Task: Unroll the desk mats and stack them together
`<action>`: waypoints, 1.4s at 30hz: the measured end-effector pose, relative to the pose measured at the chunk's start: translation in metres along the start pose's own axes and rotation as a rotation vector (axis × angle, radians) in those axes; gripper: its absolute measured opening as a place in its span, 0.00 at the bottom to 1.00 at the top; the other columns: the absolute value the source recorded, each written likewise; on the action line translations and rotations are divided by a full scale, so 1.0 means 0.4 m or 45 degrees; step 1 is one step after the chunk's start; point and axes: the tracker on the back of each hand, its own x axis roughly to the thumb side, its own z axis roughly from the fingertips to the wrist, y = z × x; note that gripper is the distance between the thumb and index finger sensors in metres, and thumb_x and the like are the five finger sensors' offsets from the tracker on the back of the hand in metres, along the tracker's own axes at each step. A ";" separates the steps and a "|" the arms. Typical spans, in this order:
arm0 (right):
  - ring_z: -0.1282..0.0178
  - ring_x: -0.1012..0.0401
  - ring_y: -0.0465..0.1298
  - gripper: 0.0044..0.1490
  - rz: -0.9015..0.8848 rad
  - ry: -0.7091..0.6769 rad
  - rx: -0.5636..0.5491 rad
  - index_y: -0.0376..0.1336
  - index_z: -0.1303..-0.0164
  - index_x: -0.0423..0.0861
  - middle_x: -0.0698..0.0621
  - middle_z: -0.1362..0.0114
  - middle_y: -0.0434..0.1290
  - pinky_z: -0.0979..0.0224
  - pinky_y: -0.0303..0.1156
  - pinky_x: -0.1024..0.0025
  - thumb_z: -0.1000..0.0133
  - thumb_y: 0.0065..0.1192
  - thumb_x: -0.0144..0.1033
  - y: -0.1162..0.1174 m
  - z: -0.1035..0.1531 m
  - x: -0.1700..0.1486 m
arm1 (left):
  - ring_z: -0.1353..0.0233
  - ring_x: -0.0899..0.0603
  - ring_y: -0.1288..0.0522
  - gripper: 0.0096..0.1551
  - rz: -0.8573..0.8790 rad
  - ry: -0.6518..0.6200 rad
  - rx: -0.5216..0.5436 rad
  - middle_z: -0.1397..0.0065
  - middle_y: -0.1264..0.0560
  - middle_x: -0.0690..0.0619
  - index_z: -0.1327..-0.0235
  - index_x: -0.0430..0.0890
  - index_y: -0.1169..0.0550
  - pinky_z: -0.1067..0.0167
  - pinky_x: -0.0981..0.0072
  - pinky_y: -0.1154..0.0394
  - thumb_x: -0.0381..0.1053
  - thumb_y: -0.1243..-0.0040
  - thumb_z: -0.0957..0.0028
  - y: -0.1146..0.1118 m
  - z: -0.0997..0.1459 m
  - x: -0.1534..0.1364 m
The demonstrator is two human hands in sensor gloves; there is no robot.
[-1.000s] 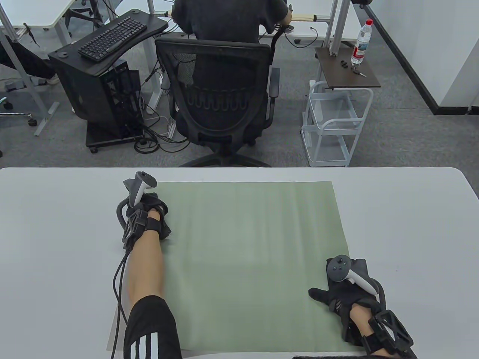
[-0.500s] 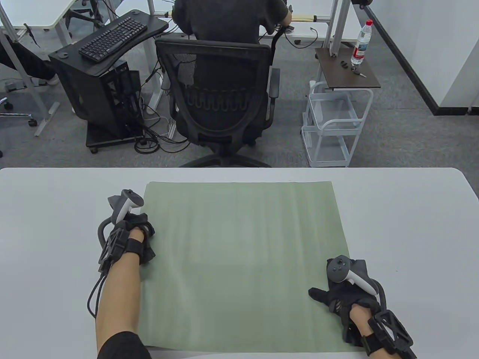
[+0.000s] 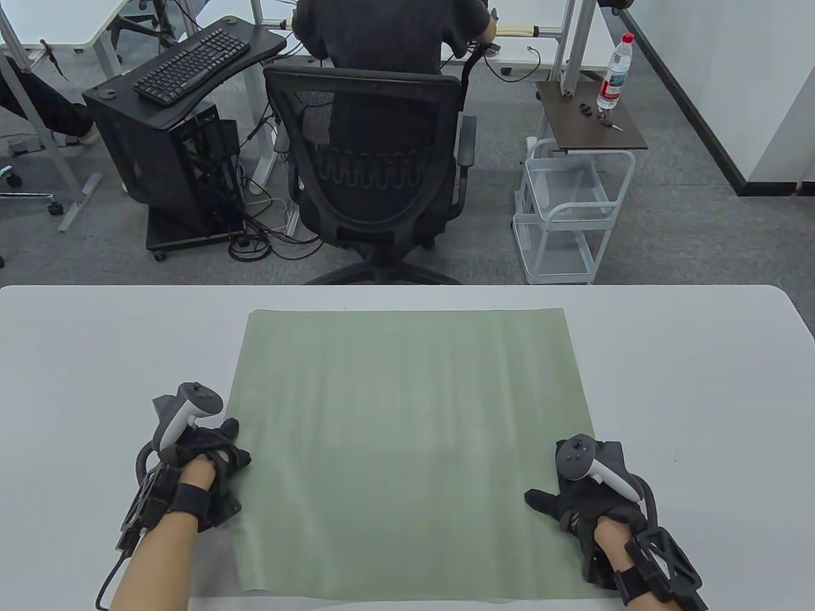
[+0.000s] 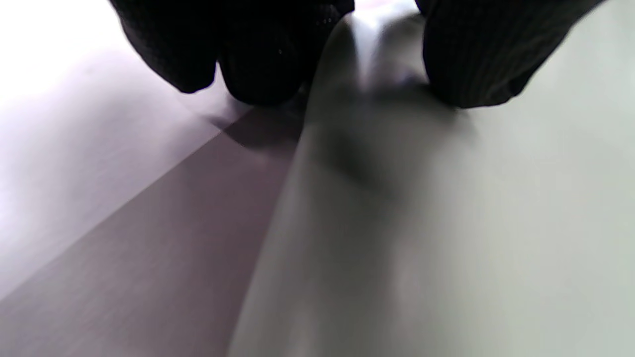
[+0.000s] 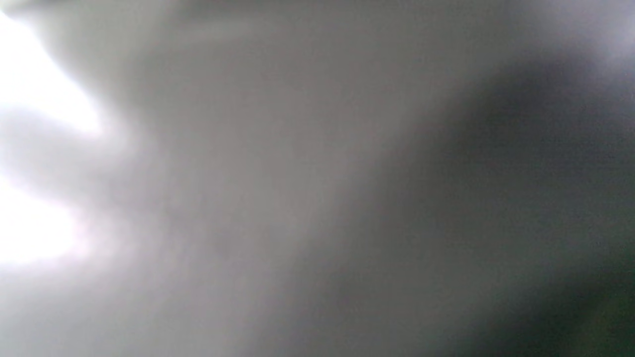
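Sliding back toward 6 o'clock, the left hand [image 3: 200, 468] now rests at 8 o'clock on the green desk mat [image 3: 414, 445], fingers [image 4: 268, 59] curled over its edge. Right hand [image 3: 589, 503] presses flat at 4 o'clock. Mat lies unrolled on the worktop [image 3: 700, 382].

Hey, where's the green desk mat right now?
In the table view the green desk mat lies unrolled in the middle of the white table, with the left hand at its left edge and the right hand on its near right corner.
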 end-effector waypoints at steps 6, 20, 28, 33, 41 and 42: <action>0.27 0.46 0.13 0.64 0.001 0.001 0.001 0.14 0.33 0.53 0.51 0.26 0.09 0.28 0.18 0.43 0.56 0.39 0.76 0.000 0.000 0.000 | 0.39 0.40 0.23 0.39 -0.083 -0.038 -0.030 0.32 0.28 0.52 0.35 0.69 0.39 0.41 0.45 0.26 0.60 0.33 0.58 -0.027 0.078 -0.031; 0.27 0.46 0.13 0.65 -0.001 0.002 0.003 0.15 0.33 0.53 0.50 0.26 0.10 0.28 0.19 0.43 0.56 0.39 0.76 -0.002 0.000 0.001 | 0.42 0.40 0.19 0.45 -0.221 -0.059 -0.330 0.36 0.25 0.51 0.34 0.70 0.44 0.44 0.45 0.24 0.57 0.29 0.59 -0.070 0.178 -0.091; 0.27 0.46 0.13 0.65 -0.021 -0.007 0.013 0.15 0.32 0.53 0.50 0.26 0.09 0.28 0.18 0.43 0.55 0.41 0.76 -0.003 -0.002 0.000 | 0.50 0.43 0.16 0.42 -0.535 0.008 -0.125 0.44 0.19 0.52 0.36 0.68 0.41 0.48 0.47 0.21 0.52 0.29 0.59 -0.112 0.191 -0.055; 0.27 0.46 0.13 0.65 -0.030 -0.009 0.014 0.15 0.32 0.54 0.51 0.26 0.10 0.28 0.18 0.43 0.55 0.42 0.75 -0.005 -0.002 -0.001 | 0.52 0.44 0.15 0.41 -0.737 -0.037 0.154 0.46 0.18 0.53 0.37 0.67 0.39 0.49 0.48 0.20 0.52 0.29 0.61 -0.142 0.187 -0.036; 0.27 0.46 0.13 0.65 -0.048 -0.018 0.014 0.15 0.32 0.54 0.51 0.26 0.10 0.29 0.18 0.44 0.54 0.43 0.75 -0.005 -0.003 -0.005 | 0.51 0.44 0.15 0.42 -0.768 -0.037 0.169 0.45 0.19 0.53 0.36 0.65 0.41 0.49 0.47 0.21 0.52 0.30 0.60 -0.168 0.188 -0.039; 0.27 0.46 0.13 0.65 -0.052 -0.020 0.011 0.15 0.32 0.54 0.51 0.26 0.10 0.29 0.18 0.44 0.55 0.43 0.75 -0.005 -0.003 -0.005 | 0.49 0.43 0.16 0.41 -0.770 -0.037 0.188 0.43 0.20 0.53 0.37 0.66 0.40 0.47 0.46 0.22 0.53 0.30 0.61 -0.167 0.189 -0.038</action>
